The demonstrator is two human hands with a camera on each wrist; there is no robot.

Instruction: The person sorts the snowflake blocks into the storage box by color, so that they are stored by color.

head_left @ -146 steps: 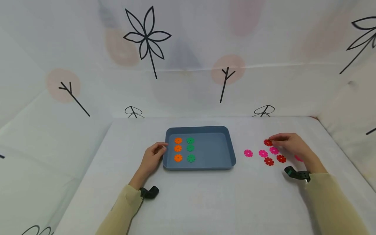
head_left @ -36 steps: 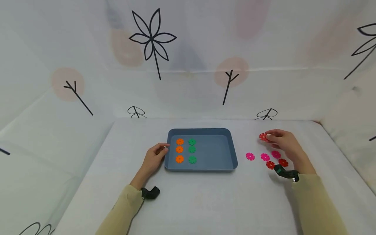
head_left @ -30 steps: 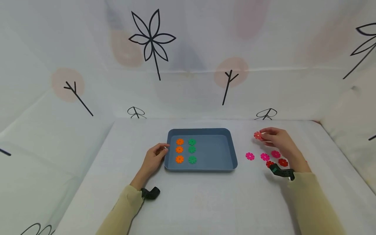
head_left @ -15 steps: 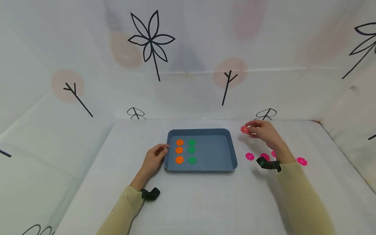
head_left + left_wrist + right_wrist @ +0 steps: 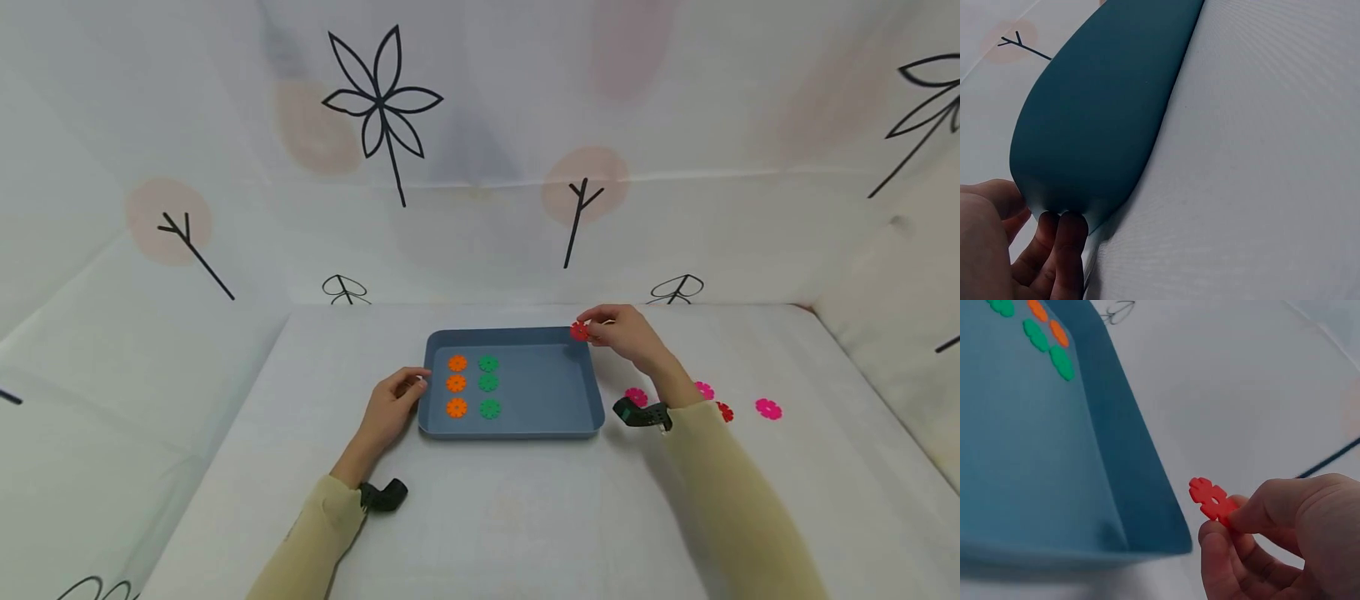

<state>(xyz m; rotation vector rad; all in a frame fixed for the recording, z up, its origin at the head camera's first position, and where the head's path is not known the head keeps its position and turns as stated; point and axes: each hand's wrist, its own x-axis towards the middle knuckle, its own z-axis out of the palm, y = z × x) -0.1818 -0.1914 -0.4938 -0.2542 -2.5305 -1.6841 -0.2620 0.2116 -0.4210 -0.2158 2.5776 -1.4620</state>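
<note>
A red notched plastic disc (image 5: 579, 331), flower-like with slots round its rim, is pinched between the thumb and fingers of my right hand (image 5: 628, 337). It hovers by the far right corner of a blue-grey tray (image 5: 512, 434). The right wrist view puts this red disc (image 5: 1209, 495) just outside the tray wall (image 5: 1125, 444). My left hand (image 5: 390, 410) holds the tray's left edge, fingertips against the wall (image 5: 1063, 219). Inside, on the left, lie a column of three orange discs (image 5: 456, 383) and a column of three green discs (image 5: 489, 383).
Right of the tray, pink discs (image 5: 768, 409) and a red disc (image 5: 725, 412) lie loose on the white tabletop (image 5: 510, 517). My right forearm and wrist camera (image 5: 637, 414) cover part of that group. A patterned white cloth (image 5: 465, 242) stands behind.
My right hand has lifted the red disc from the loose group and carried it leftward to the tray's far right corner. My left hand stays at the tray's edge.
</note>
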